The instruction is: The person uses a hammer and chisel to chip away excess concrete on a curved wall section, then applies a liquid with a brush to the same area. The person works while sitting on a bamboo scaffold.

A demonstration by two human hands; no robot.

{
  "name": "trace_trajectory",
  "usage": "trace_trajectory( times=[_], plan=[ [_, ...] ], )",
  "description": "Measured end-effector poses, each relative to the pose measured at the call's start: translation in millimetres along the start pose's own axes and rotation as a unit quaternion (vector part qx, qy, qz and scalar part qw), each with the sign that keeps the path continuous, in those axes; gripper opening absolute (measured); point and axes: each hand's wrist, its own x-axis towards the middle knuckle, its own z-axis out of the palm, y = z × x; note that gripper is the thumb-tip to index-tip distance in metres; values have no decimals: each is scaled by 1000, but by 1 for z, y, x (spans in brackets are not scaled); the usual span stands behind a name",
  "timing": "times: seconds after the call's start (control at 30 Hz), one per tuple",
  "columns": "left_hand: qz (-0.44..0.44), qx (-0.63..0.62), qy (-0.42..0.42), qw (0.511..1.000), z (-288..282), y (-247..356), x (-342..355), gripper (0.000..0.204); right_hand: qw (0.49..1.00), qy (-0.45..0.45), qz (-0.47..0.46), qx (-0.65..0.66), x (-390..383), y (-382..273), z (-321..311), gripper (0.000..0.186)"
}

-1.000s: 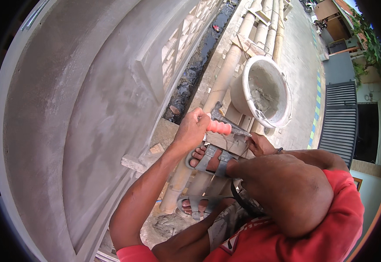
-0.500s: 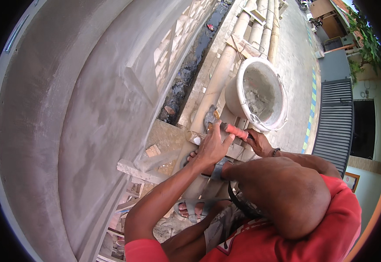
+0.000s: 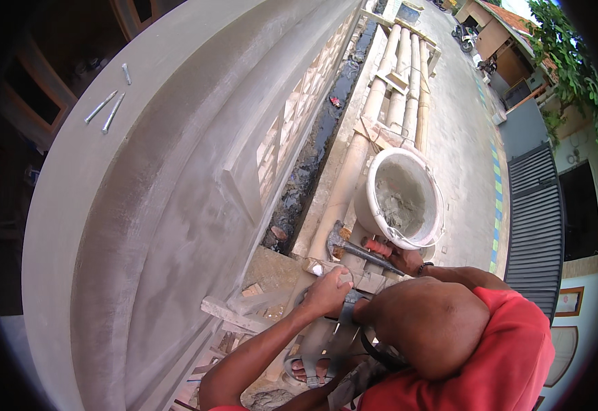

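Observation:
My right hand (image 3: pixel 410 261) is closed around the end of a short red cylindrical thing (image 3: pixel 377 246) with a dark tip; its exact kind I cannot make out. Just beneath it a hammer (image 3: pixel 367 255) with a dark handle lies across the bamboo, its worn head towards the wall. My left hand (image 3: pixel 328 292) is curled up beside a wooden crosspiece, above my sandalled foot, with fingers pressed together. Whatever those fingers hold, if anything, is too small to tell. Beyond the hammer stands a whitish bucket (image 3: pixel 368 205) with wet grey mortar (image 3: pixel 402 204) inside.
Bamboo poles (image 3: pixel 403 82) lashed with crosspieces stretch away ahead. On the left rises a freshly plastered wall (image 3: pixel 176 260), with several large nails (image 3: pixel 112 113) on its top ledge. A dark drainage ditch (image 3: pixel 315 157) runs between wall and scaffold. A paved lane (image 3: pixel 460 123) lies to the right.
My hands have come apart: the left has drawn back towards me, off the red thing, which stays in my right hand. The hammer now shows fully. The view has shifted, revealing the nails.

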Motion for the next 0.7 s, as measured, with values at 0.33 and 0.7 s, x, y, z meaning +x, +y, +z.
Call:
trace_trajectory(
  times=[0.33, 0.7],
  plan=[
    [16, -26, -18, 999, -3, 2, 0, 40, 992, -120, 23, -5, -9, -21, -33, 45],
    [134, 6, 55, 989, -58, 73, -48, 39, 911, -400, -46, -86, -4, -95, -64, 46]
  ],
)
